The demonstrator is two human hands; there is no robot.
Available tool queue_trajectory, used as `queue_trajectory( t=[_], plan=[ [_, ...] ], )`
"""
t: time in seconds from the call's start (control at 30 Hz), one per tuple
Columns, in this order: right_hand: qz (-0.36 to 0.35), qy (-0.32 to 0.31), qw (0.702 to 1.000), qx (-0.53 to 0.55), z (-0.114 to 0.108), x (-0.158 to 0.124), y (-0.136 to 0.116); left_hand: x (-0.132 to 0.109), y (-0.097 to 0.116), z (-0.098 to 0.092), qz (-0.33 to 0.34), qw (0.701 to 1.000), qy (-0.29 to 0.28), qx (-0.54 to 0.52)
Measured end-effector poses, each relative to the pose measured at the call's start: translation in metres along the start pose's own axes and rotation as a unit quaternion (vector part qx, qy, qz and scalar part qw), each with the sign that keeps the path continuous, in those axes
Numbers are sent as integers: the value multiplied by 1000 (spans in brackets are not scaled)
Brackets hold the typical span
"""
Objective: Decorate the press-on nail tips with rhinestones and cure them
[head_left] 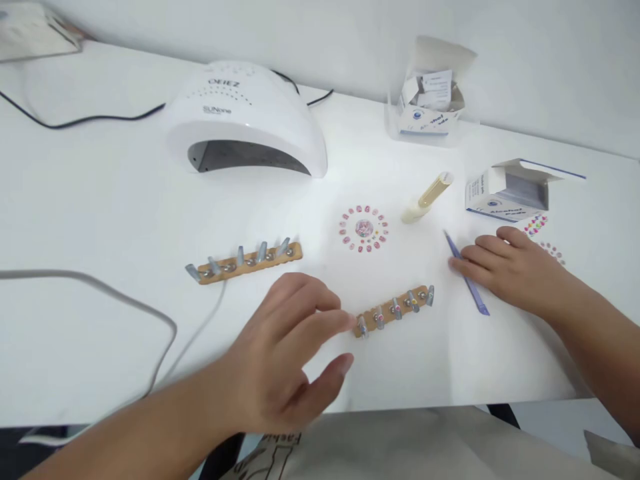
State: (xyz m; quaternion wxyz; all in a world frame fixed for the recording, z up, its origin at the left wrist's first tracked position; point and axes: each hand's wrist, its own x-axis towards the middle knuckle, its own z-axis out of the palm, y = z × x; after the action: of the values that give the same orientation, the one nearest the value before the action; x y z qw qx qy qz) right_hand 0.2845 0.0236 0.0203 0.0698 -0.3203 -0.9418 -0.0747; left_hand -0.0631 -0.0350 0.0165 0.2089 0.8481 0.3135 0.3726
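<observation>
My left hand [295, 353] has its thumb and fingers apart, and a fingertip reaches the left end of the nearer nail tip stand [370, 313]. This wooden strip carries several grey-blue false nails with small coloured bits on them. A second nail tip stand [255, 260], with plainer grey-blue nails, lies beyond my left hand. My right hand [505, 270] rests on the table, its fingertips on or beside a purple tweezers-like tool [467, 273]; whether it grips the tool is unclear. A round sheet of pink nail stickers [364, 229] lies between the two stands, farther back.
A white nail lamp [250, 107] stands at the back left, with black cables behind it. A pale bottle with a gold cap [427, 198] stands near two alcohol pad boxes [430, 123]. More colourful stickers [536, 225] lie beyond my right hand. A grey cable [100, 283] crosses the left side.
</observation>
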Motion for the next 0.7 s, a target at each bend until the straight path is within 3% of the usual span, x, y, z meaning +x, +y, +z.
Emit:
queue_trajectory(
  t=[0.07, 0.13, 0.17, 0.23, 0.33, 0.4, 0.47, 0.7],
  plan=[
    [-23, 10, 999, -21, -10, 2, 6, 1, 0, -6, -7, 1000, 23, 18],
    [41, 108, 992, 44, -18, 9, 13, 0, 0, -9, -55, 997, -1, 46],
    [88, 175, 974, 117, -20, 16, 15, -1, 0, -8, -89, 993, -37, 64],
    [218, 176, 928, 245, -17, 33, 17, -4, 0, -2, -160, 973, -128, 104],
    [293, 81, 901, 309, -3, 63, 13, -7, 0, 11, -208, 944, -198, 162],
    [292, 29, 901, 321, 7, 79, 10, -7, 0, 19, -199, 941, -204, 185],
    [273, 29, 903, 331, 13, 88, 9, -6, -1, 23, -172, 947, -196, 190],
    [193, 117, 926, 303, 16, 97, 14, -1, -12, 19, -135, 961, -178, 163]
  ],
)
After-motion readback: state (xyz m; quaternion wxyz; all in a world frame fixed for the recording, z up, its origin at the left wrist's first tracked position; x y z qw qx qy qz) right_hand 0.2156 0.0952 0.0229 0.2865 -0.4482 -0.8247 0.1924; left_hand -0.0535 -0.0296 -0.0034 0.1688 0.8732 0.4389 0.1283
